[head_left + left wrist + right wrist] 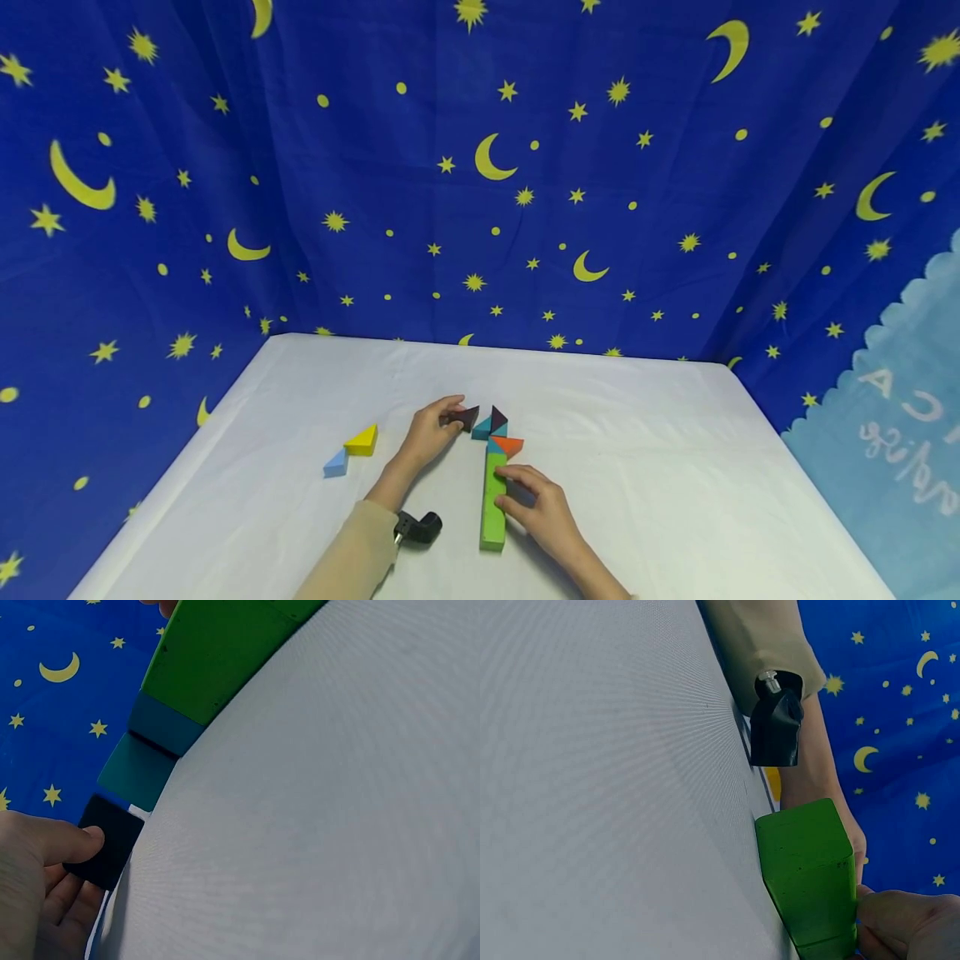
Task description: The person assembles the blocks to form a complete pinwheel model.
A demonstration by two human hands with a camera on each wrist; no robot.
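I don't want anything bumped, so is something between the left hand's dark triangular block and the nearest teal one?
Nothing visible: the left hand holds the dark triangular block just beside the teal triangular block, with only a narrow gap showing in the left wrist view.

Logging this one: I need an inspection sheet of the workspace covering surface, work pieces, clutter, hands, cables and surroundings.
Surface: white cloth, lightly creased.
Work pieces: green bar; at its far end, teal triangles, an orange triangle and an upright dark triangle. Yellow triangle and pale blue triangle lie apart, to the left.
Clutter: nothing seen.
Left hand: pinches a second dark triangle; black bracket at the cuff.
Right hand: fingertips against the bar's right side.
Cables: nothing seen.
Surroundings: blue backdrop with yellow moons and stars; light blue panel at right, with lettering.
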